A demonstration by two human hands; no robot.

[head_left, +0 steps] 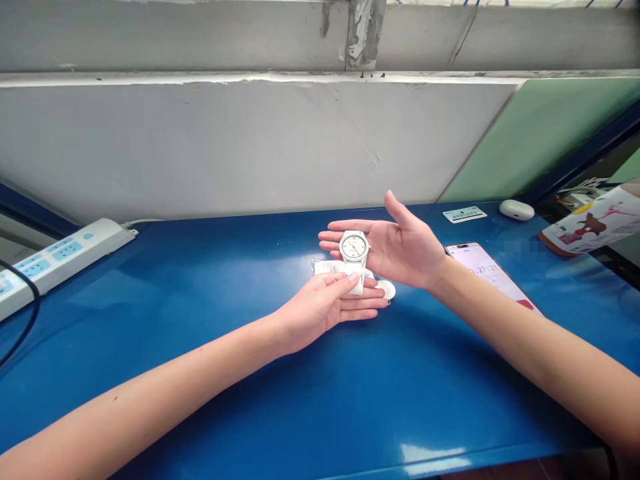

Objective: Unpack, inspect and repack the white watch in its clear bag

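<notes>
Mid-frame, your left hand (313,312) is pinching a white wristwatch (354,248), right hand (403,248) extending unclenched; scuffed wall (250,147) is backing blue desktop (225,267).

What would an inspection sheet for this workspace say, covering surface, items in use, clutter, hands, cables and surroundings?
Surface: glossy blue table, with light reflections.
Items in use: white watch, dial facing up; a packet and a round white piece lie partly hidden by the hands.
Clutter: phone, card, small white case and printed container at right; power strip at left.
Hands: left hand pinches the strap; right hand open behind the watch, contact unclear.
Cables: black cable across the power strip; white cord at its far end.
Surroundings: pale wall, green panel.
</notes>
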